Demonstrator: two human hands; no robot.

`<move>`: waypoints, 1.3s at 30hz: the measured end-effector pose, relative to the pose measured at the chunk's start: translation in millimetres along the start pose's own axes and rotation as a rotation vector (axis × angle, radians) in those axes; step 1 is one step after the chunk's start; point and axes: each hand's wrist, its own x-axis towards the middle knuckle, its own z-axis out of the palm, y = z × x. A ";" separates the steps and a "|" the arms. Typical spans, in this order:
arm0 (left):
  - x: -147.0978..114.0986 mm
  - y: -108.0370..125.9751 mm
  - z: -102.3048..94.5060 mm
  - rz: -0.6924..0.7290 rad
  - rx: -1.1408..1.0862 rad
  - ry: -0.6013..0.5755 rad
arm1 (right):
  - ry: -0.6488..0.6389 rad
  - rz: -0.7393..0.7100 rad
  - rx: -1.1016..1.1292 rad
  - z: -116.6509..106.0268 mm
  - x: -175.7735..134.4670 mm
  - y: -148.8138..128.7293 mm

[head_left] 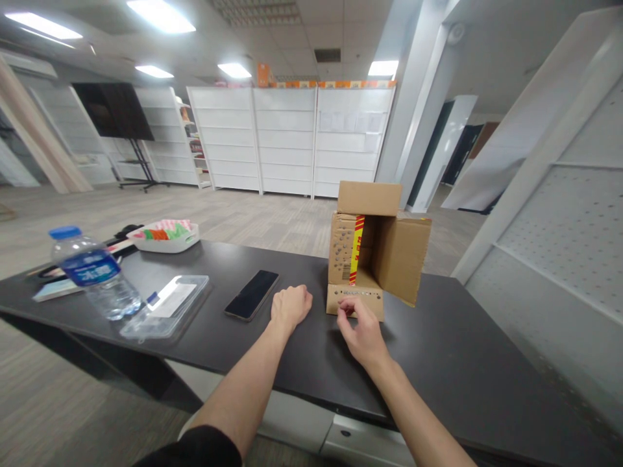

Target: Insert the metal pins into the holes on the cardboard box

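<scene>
A cardboard box (343,250) stands on the dark table with its open side toward me and its flaps folded out. Red-and-yellow tape (357,250) runs down its left panel. Small dark and shiny dots cover that panel and line the lower flap (357,295). My right hand (359,329) is at the lower flap, thumb and fingers curled together; whatever is between them is too small to make out. My left hand (291,306) rests on the table as a fist, left of the box, its inside hidden. Beside it lies a black phone (252,295).
On the left are a clear plastic case (168,308), a water bottle (95,272) with a blue cap, and a white basket (165,241) of colourful items. Behind the table stand white shelves (285,139) and a screen on a stand (114,113). A white partition (559,214) borders the right.
</scene>
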 end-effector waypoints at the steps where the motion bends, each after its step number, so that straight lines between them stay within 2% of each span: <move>1: 0.3 -0.3 0.6 0.000 0.002 0.004 | -0.040 -0.017 -0.009 -2.2 -2.1 -2.5; 6: 1.7 -1.0 3.1 0.007 0.006 0.018 | -0.236 -0.067 -0.074 -11.4 -10.6 -11.7; 14: -0.1 -0.2 0.7 -0.013 -0.007 -0.005 | -0.409 -0.036 -0.162 -12.4 -14.1 -16.5; 23: -0.8 1.1 -1.3 -0.002 0.003 0.008 | -0.479 0.001 -0.114 -11.6 -13.4 -17.7; 30: -2.9 2.9 -6.6 -0.035 0.001 -0.028 | -0.464 -0.013 -0.117 -10.5 -12.9 -16.2; 39: -0.4 0.4 -0.3 -0.011 0.005 0.006 | -0.479 0.009 -0.124 -10.2 -13.1 -15.9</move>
